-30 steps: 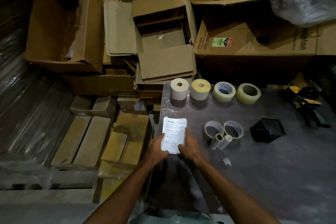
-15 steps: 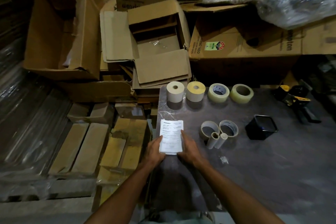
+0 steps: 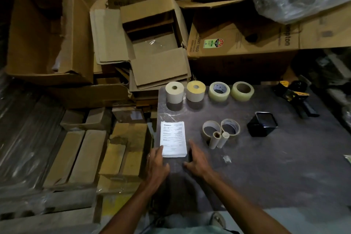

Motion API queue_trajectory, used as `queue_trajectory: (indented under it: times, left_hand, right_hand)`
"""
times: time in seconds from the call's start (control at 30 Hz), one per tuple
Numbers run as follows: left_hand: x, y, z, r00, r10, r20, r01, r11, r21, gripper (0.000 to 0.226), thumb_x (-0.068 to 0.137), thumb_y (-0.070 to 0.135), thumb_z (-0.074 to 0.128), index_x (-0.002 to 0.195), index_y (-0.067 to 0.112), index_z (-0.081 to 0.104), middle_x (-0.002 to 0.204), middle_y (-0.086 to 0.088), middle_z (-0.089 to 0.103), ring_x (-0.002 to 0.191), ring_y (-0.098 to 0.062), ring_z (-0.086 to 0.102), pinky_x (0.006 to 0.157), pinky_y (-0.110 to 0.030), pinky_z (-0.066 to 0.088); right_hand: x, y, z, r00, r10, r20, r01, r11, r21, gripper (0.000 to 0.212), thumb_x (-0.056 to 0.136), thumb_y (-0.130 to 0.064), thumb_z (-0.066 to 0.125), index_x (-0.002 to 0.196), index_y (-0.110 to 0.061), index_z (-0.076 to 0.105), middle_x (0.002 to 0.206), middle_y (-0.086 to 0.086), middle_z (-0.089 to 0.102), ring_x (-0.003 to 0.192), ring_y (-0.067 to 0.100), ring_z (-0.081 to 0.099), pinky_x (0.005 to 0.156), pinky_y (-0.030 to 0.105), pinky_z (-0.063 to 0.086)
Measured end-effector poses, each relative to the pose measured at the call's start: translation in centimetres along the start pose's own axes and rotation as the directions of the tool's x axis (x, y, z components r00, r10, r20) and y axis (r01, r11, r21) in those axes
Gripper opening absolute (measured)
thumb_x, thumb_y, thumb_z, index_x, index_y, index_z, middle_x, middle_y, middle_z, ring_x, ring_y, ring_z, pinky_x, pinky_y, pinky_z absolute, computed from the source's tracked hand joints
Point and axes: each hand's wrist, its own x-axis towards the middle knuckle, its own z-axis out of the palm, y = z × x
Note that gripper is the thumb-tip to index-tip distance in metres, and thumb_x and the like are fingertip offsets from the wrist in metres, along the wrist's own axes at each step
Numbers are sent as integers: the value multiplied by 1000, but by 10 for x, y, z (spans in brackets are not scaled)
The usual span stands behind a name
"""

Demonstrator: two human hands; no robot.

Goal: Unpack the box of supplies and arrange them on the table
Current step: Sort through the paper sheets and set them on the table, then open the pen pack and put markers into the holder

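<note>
The left hand (image 3: 156, 159) is lying spread, fingertips touching the paper stack (image 3: 173, 138) at the surface's (image 3: 266, 167) left edge. The right hand (image 3: 197, 159), grip spread, is flanking it. Squaring seems underway; next comes letting go.

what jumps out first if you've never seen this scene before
The bright white stack of papers at the table's near left edge, with the left hand and right hand open on either side. Behind it, four rolls line the far edge, led by a white roll, before an empty open box.
</note>
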Motion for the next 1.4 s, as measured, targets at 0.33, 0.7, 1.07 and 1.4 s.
queue_trajectory:
  times: [0.33, 0.7, 1.07, 1.4]
  left_hand:
    - [-34, 70, 62, 999, -11, 53, 19, 986, -164, 45, 79, 20, 62, 121, 3, 65, 121, -16, 65, 114, -32, 60, 104, -40, 45]
    - [-89, 193, 167, 982, -17, 187, 61, 970, -235, 33, 85, 14, 69, 118, 9, 69, 114, -5, 70, 96, -12, 67, 80, -7, 43]
    - [-116, 320, 276, 958, 89, 273, -29, 976, -215, 31, 84, 21, 70, 115, 15, 69, 110, 2, 72, 95, -10, 68, 90, -23, 52]
    - [-88, 406, 355, 847, 307, 435, -178, 934, -311, 37, 89, 15, 66, 126, 16, 63, 116, 5, 66, 96, -5, 63, 79, 0, 43]
  right_hand:
    - [-58, 57, -36, 996, 76, -46, -75, 997, 11, 69, 83, -21, 71, 144, -10, 41, 144, 9, 48, 131, 22, 47, 109, 27, 36]
    - [-139, 173, -163, 985, 142, -95, -132, 986, 106, 48, 81, -15, 71, 127, -14, 59, 122, 3, 63, 110, 17, 61, 99, 35, 50]
    - [-190, 284, -266, 947, 251, -201, -229, 965, 128, 49, 74, -28, 70, 121, -16, 63, 119, 2, 67, 108, 17, 63, 96, 35, 52]
    - [-190, 364, -347, 822, 386, -420, -365, 922, 131, 46, 73, -15, 76, 118, -8, 66, 113, 12, 68, 107, 27, 63, 94, 31, 47]
